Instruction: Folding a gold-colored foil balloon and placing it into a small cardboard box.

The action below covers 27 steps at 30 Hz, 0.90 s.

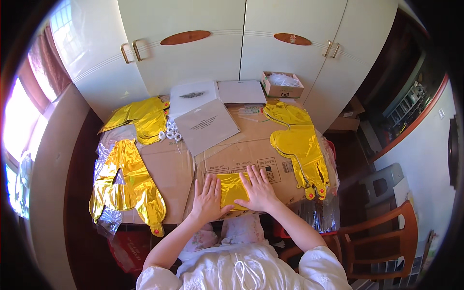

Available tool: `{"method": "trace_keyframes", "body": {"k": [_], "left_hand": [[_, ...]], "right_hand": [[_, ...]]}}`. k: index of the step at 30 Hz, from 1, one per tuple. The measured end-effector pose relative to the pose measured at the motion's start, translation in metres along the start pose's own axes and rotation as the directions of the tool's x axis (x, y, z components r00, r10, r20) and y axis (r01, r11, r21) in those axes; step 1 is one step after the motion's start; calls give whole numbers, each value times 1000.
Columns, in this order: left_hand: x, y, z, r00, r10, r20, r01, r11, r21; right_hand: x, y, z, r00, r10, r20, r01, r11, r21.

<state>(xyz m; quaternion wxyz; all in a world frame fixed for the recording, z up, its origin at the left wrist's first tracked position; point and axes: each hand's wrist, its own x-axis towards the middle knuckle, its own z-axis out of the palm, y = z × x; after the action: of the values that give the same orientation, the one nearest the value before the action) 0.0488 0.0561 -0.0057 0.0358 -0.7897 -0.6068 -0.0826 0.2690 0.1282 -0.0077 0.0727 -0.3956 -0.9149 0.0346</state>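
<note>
A folded gold foil balloon (pixel 233 188) lies flat on the cardboard-covered table (pixel 164 169), near its front edge. My left hand (pixel 208 199) is spread flat with its fingers over the left side of the foil. Across from it, my right hand (pixel 258 189) presses down on the right side, fingers stretched out. Both palms face down and grip nothing. More flat gold foil balloons are spread around: one (pixel 130 176) at the left front, others (pixel 147 118) at the back left, and a stack (pixel 304 145) along the right side.
Several small white ribbon rolls (pixel 172 129) sit at the back left. Grey-white printed sheets (pixel 207 126) lie at the back middle. An open box (pixel 282 86) holds clear plastic pieces. White cabinets (pixel 193 63) stand behind the table; a wooden chair (pixel 382 237) is at my right.
</note>
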Motion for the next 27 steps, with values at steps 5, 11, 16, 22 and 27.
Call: {"method": "trace_keyframes", "body": {"k": [5, 11, 16, 22, 27], "left_hand": [[-70, 19, -14, 971, -193, -144, 131, 925, -357], [-130, 76, 51, 792, -351, 500, 331, -441, -834], [-73, 95, 48, 781, -167, 602, 29, -953, -301], [-78, 107, 41, 789, -154, 595, -2, -969, -248], [-90, 111, 42, 736, -173, 654, 1, -967, -256]], "right_hand": [[-5, -21, 3, 999, -12, 31, 12, 1000, 22], [-11, -43, 5, 999, -22, 45, 20, 999, 32], [-23, -52, 1, 998, -11, 68, 10, 1000, 12], [-46, -62, -3, 998, 27, 64, -28, 1000, 14], [-56, -60, -16, 999, -9, 37, 7, 998, 58]]}}
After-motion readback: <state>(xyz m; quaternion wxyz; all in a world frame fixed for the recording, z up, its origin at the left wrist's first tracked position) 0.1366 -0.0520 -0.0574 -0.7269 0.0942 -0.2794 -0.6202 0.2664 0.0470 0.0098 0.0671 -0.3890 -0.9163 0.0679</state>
